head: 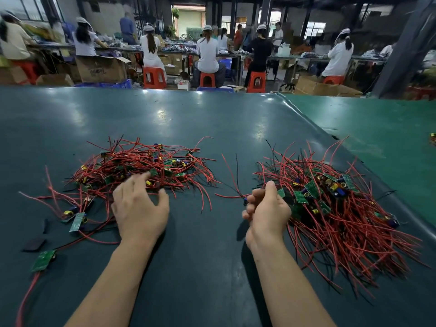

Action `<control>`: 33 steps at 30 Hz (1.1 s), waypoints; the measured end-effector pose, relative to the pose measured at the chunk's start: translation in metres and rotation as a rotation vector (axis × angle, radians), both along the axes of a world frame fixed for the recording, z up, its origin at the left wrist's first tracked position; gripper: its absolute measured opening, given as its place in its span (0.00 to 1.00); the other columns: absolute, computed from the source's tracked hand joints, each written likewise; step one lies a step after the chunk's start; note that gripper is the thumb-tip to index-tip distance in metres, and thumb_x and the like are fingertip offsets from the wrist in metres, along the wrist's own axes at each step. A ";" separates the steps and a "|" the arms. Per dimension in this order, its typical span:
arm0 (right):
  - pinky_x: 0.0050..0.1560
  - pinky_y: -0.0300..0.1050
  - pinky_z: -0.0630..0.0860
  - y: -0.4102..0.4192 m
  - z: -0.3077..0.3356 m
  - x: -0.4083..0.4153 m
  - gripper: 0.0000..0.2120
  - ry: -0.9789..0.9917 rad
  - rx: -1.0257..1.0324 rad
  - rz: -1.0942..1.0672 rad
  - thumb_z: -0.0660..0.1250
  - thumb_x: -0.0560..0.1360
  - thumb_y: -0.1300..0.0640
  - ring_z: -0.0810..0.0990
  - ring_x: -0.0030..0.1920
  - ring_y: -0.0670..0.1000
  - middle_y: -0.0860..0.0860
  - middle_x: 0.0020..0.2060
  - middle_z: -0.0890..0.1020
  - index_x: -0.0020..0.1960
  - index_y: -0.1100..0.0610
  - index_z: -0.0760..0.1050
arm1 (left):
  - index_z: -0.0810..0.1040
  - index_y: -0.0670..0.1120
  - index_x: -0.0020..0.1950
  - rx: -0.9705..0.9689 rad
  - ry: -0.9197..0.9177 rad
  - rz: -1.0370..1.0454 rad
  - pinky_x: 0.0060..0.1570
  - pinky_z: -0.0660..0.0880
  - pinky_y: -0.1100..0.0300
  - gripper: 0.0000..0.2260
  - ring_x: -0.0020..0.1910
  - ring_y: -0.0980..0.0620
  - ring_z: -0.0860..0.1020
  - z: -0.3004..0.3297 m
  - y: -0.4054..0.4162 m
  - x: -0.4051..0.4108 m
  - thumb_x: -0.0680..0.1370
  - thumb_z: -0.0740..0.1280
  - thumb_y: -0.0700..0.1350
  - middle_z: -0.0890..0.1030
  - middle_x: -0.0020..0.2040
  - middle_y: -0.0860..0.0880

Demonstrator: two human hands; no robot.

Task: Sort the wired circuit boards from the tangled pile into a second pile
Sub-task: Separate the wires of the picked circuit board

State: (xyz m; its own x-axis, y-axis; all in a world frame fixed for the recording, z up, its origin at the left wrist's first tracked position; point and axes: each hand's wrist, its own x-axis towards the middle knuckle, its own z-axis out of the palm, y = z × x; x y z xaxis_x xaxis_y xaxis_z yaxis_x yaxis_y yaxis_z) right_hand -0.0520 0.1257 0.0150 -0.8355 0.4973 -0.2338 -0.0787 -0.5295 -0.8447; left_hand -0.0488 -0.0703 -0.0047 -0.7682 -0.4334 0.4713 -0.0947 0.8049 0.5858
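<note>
We look across a dark teal worktop (165, 119) glossy with ceiling-light reflections. Along the top of the frame, seated workers (207, 55) on orange stools (154, 77) face long benches. Cardboard boxes (101, 68) crowd the floor; a bright doorway (188, 18) glows top centre.

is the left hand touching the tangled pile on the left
Touching. In the head view the left hand has its fingertips resting on the red wires at the near edge of the tangled pile.
</note>
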 end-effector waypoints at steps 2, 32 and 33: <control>0.19 0.36 0.62 0.000 0.000 0.000 0.20 -0.002 0.016 0.017 0.60 0.82 0.52 0.66 0.19 0.47 0.50 0.21 0.74 0.33 0.59 0.71 | 0.75 0.46 0.68 -0.052 -0.212 0.011 0.67 0.63 0.45 0.20 0.69 0.41 0.67 -0.002 -0.001 -0.001 0.78 0.66 0.50 0.71 0.71 0.46; 0.20 0.35 0.63 -0.035 0.002 0.015 0.04 0.203 0.360 0.692 0.67 0.79 0.54 0.71 0.22 0.45 0.48 0.32 0.80 0.48 0.54 0.78 | 0.79 0.38 0.48 -0.248 0.781 -0.431 0.52 0.71 0.56 0.05 0.47 0.42 0.75 0.013 0.024 0.021 0.74 0.68 0.32 0.77 0.47 0.42; 0.20 0.35 0.63 -0.036 0.002 0.016 0.04 0.240 0.364 0.711 0.67 0.79 0.53 0.70 0.22 0.45 0.49 0.31 0.78 0.48 0.52 0.79 | 0.78 0.40 0.50 -0.249 0.774 -0.478 0.51 0.71 0.55 0.07 0.47 0.43 0.74 0.014 0.026 0.023 0.74 0.68 0.32 0.76 0.48 0.44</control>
